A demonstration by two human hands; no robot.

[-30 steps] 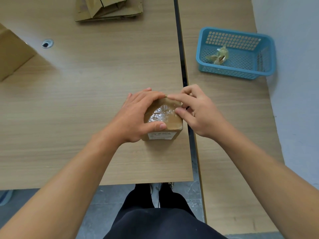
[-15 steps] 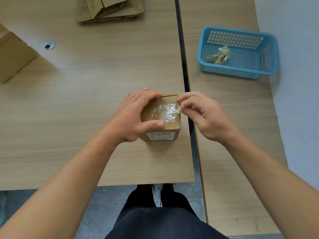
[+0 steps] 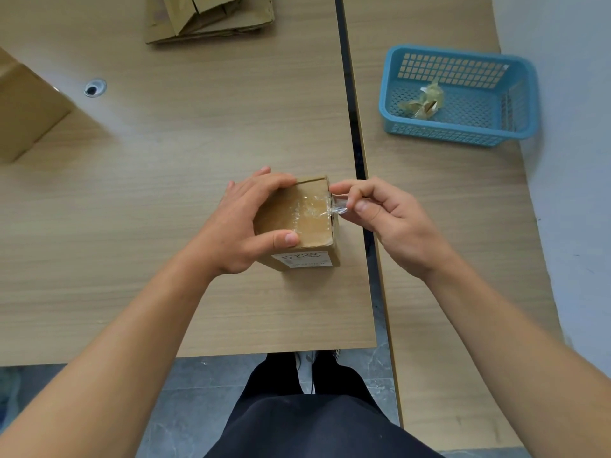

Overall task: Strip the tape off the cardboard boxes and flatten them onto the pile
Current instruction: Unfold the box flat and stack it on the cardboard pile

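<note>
A small cardboard box [image 3: 314, 228] with a white label on its near side stands on the left table near the gap between the tables. Clear tape [image 3: 309, 208] runs across its top. My left hand [image 3: 246, 223] grips the box from the left, thumb on the near top edge and fingers over the far edge. My right hand [image 3: 380, 213] pinches the loose end of the tape at the box's right edge. A pile of flattened cardboard [image 3: 211, 19] lies at the far edge of the left table.
A blue plastic basket [image 3: 515, 127] holding crumpled tape scraps [image 3: 423, 102] sits on the right table. A larger cardboard box [image 3: 26, 107] stands at the left edge. A cable hole [image 3: 94, 87] is in the left tabletop. A dark gap [image 3: 357, 143] separates the tables.
My right hand moved from the box top to its right edge and lifted the tape end off. The box turned slightly under my left hand.
</note>
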